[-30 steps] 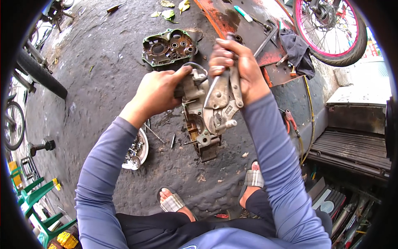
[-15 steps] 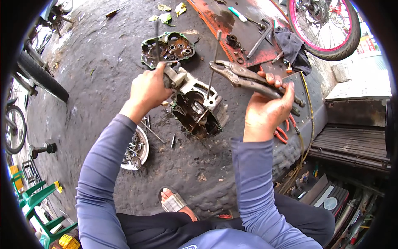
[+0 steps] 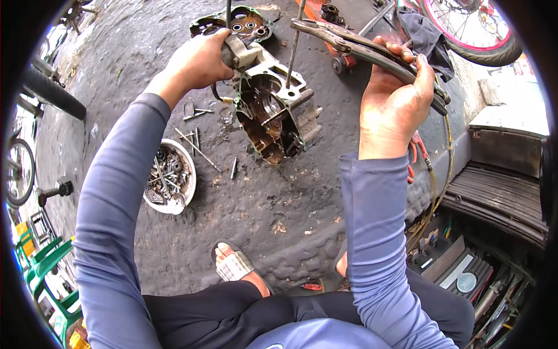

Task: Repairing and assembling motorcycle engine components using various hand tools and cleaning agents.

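Already, the grey metal engine case is open over the dark ground, but a thin metal rod still stands in it, so work looks unfinished. The left hand grips the case's top. Right of the case, the right hand, palm showing, curls around long grey metal locking pliers.

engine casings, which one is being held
The nearer casing: the left hand grips its far end, while the other casing lies on the ground beyond it.
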Available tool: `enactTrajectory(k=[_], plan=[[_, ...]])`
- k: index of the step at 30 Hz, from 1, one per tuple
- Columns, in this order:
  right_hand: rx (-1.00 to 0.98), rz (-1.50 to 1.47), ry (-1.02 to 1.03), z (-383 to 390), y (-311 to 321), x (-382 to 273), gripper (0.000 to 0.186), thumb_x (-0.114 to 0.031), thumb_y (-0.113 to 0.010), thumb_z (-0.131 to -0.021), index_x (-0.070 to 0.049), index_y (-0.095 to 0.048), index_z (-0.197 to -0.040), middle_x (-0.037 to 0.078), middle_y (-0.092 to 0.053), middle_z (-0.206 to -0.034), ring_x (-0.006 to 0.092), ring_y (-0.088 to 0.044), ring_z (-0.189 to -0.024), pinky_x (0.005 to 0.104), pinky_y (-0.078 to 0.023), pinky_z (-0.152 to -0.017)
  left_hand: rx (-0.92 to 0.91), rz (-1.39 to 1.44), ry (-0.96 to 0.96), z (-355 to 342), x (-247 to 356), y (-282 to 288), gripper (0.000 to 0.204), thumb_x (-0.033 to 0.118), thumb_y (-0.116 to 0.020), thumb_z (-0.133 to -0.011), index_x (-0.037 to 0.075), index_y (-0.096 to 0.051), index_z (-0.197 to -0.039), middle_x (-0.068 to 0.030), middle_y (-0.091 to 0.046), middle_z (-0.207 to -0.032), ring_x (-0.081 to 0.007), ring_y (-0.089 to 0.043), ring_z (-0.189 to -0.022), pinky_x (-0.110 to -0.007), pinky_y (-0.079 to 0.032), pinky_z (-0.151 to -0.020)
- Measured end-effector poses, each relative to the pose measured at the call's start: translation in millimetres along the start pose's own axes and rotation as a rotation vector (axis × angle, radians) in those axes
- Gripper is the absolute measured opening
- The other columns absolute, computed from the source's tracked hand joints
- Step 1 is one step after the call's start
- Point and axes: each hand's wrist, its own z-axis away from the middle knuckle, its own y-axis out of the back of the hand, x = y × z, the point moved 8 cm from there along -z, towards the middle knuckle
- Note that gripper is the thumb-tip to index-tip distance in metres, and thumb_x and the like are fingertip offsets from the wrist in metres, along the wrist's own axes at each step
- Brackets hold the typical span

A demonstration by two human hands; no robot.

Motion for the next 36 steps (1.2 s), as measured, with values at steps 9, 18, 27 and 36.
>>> enactTrajectory(k=[9,18,27,36], plan=[[0.038,-0.074,-0.116,-30,46,-6,0.023,-0.017,-0.051,-0.096,0.003,-0.061,-0.091,0.021,-0.069,-0.100,0.0373,-0.067,-0.102,0.0556,-0.054,-0.101,0.089,-0.051,-0.048,11,24,12,0.082,0.024,-0.077,-0.073,0.002,-0.048,-0.146,-0.0296,-0.069,-0.110,-0.0437,-0.066,-0.108,-0.046,-0.052,-0.096],[-0.017,-0.386,-0.623,-21,134,-44,0.009,-0.007,-0.058,-0.089,-0.005,-0.057,-0.079,0.005,-0.060,-0.080,0.0210,-0.064,-0.084,0.0371,-0.056,-0.085,0.119,0.114,-0.204,116,114,33,0.077,0.009,-0.069,-0.076,-0.004,-0.041,-0.147,-0.0240,-0.064,-0.090,-0.0394,-0.065,-0.078,-0.046,-0.053,-0.069],[0.151,-0.632,-0.857,25,104,-45,0.020,-0.003,-0.064,-0.091,-0.011,-0.046,-0.088,-0.006,-0.050,-0.065,0.0047,-0.055,-0.059,0.0261,-0.052,-0.067,0.134,0.135,-0.335,142,127,34,0.087,-0.001,-0.070,-0.064,-0.009,-0.040,-0.145,-0.0258,-0.062,-0.120,-0.0388,-0.067,-0.084,-0.042,-0.057,-0.070],[0.172,-0.668,-0.817,37,105,-48,0.018,-0.006,-0.061,-0.094,-0.011,-0.045,-0.089,-0.003,-0.052,-0.069,0.0086,-0.061,-0.060,0.0332,-0.058,-0.068,0.071,0.111,-0.426,145,123,28,0.090,-0.002,-0.070,-0.058,-0.014,-0.041,-0.142,-0.0303,-0.057,-0.131,-0.0335,-0.064,-0.077,-0.041,-0.055,-0.060]])
